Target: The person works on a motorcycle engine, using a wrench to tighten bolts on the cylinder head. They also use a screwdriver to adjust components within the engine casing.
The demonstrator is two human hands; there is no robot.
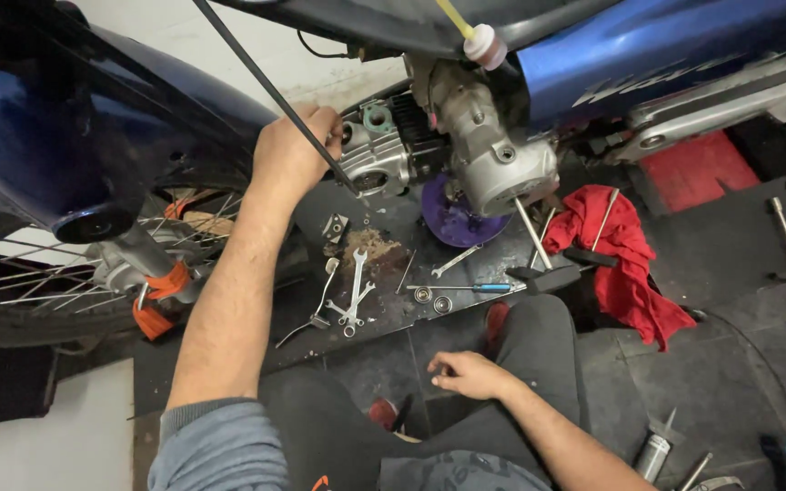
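I note my left hand (295,145) raised at the engine (393,150), clenched around a black cable (266,84). My right hand (468,374) rests loosely curled, empty, on my knee (539,341); wrenches (354,295) lie on the floor (730,273).

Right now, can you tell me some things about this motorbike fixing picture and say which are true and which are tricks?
1. The left hand is up at the engine. True.
2. The right hand holds a wrench. False: it rests on the person's knee, holding no tool that shows.
3. A red rag lies on the floor right of the engine. True.
4. The wrenches hang on a wall. False: they lie on the dark mat below the engine.
5. The screwdriver has a blue handle. True.
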